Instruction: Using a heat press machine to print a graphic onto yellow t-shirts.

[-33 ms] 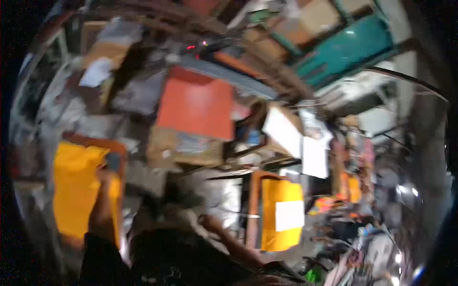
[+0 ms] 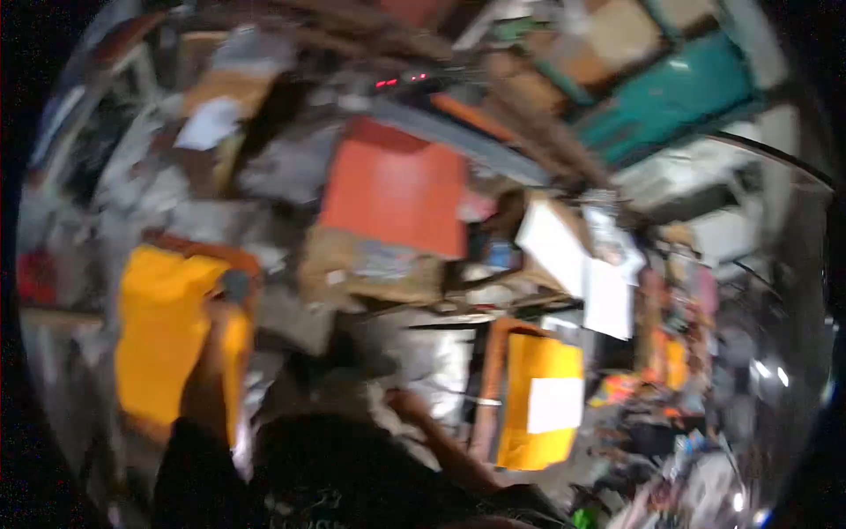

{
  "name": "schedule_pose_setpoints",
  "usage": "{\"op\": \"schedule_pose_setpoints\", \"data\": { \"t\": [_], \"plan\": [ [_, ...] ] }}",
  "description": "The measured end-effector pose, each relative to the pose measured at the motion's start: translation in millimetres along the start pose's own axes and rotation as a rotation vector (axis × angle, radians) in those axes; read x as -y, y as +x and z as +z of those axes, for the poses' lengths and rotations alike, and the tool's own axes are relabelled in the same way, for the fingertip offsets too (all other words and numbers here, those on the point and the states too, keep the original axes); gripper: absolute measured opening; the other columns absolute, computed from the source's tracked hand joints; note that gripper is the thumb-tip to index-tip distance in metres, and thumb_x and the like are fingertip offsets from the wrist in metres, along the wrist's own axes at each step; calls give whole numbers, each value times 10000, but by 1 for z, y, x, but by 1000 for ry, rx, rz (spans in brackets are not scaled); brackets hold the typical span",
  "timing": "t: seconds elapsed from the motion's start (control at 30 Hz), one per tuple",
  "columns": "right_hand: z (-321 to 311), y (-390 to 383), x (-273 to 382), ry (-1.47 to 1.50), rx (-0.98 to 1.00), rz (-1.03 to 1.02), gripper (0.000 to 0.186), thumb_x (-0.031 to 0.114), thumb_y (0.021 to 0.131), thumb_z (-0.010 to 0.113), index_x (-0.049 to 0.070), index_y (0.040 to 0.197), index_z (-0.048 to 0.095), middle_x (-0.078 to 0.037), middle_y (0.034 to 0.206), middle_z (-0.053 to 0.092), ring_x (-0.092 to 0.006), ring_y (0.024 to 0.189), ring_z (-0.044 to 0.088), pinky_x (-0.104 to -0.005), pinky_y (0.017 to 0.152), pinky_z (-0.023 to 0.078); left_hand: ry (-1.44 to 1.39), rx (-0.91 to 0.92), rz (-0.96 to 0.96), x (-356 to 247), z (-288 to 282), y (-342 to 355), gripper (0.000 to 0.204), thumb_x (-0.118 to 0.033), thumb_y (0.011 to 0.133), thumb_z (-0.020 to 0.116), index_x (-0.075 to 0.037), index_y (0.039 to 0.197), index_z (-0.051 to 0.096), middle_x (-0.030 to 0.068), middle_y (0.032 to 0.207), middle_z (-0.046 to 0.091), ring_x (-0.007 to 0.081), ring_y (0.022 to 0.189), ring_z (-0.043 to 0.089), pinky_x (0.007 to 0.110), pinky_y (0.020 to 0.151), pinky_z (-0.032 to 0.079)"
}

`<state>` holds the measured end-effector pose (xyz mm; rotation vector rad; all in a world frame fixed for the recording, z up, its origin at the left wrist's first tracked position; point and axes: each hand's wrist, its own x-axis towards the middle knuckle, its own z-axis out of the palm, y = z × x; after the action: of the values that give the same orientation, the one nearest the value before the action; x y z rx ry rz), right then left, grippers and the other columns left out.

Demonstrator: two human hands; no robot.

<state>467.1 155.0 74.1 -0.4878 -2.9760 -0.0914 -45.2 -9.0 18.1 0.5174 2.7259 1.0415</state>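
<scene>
Blurred, crowded view of a cluttered work area. Left hand (image 2: 220,319) — raised against the right edge of a yellow panel (image 2: 163,339), which stands in an orange-brown frame at the left of the picture; whether the fingers grip the panel or only rest on it, I cannot tell through the blur. Right hand (image 2: 407,407) — lower centre, near a grey sheet (image 2: 423,353), apart from the panel; its grip also cannot be told. A second yellow panel (image 2: 539,401) with a white square on it stands to the right, its left edge bordered by an orange strip, just beside the grey sheet. Above centre, a red-orange board (image 2: 397,194) lies over a brown cardboard box (image 2: 370,264); white sheets (image 2: 582,264) to its right; a teal bin (image 2: 670,93) at upper right. Open room — little: things crowd every edge, with only the narrow gap between the two yellow panels around the hands.
</scene>
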Motion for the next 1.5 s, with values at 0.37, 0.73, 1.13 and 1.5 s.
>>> {"op": "schedule_pose_setpoints", "data": {
  "t": [0.37,0.73,1.13,1.5],
  "plan": [
    [166,207,96,526,-263,-456,307,253,986,448,25,1099,619,-124,981,625,-248,821,618,-374,693,527,547,-444,-182,43,-1,29,355,-299,895,607,-17,1109,589,130,1059,599,282,888,597,398,814,515],
    [211,164,19,-389,-48,-612,267,219,971,471,23,1064,627,-112,1046,610,-256,804,607,-383,635,522,-283,-312,-136,149,5,23,190,-205,898,636,-37,985,650,69,893,651,222,794,608,380,765,527],
    [42,325,93,1196,501,23,296,316,924,627,40,1028,653,-97,834,670,-177,691,631,-338,623,502,-1239,132,-263,14,-10,-65,128,-68,872,673,55,853,645,74,820,669,137,787,648,251,693,521],
    [56,382,201,1104,491,49,516,425,914,626,24,1235,566,-60,1006,664,-190,894,664,-321,713,569,-1112,-193,-222,18,19,-82,160,-74,818,710,-11,691,637,44,634,627,81,578,560,260,548,451]
  ]
}}
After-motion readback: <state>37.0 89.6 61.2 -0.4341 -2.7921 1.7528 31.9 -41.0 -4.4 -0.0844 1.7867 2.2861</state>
